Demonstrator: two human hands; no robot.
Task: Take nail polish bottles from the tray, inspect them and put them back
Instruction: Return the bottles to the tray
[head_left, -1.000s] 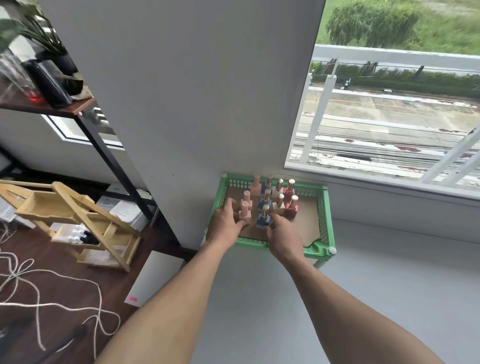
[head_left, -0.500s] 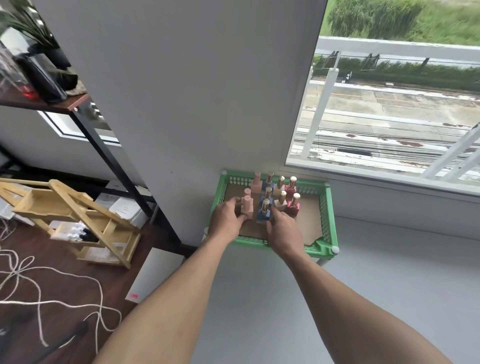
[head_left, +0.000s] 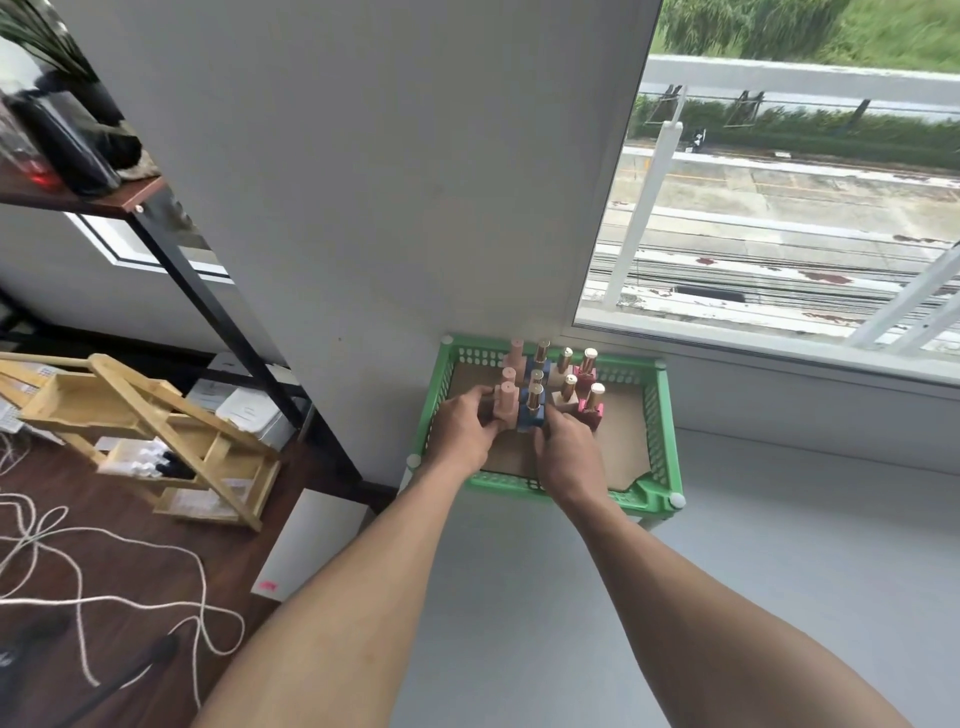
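L: my left hand (head_left: 462, 434) pinches pink bottle (head_left: 505, 404) | R: my right hand (head_left: 569, 457) curled at blue bottle (head_left: 532, 411) base, can't tell if gripping | both bottles upright in green tray (head_left: 662, 415), 12 o'clock from me

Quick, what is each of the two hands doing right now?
Left hand: holding the pale pink square nail polish bottle.
Right hand: at the blue gold-capped nail polish bottle; grip cannot be told.

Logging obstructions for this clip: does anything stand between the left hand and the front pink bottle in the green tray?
Nothing visible does. The left hand is inside the green tray, fingers on the front pink bottle; other bottles stand behind and right of it.
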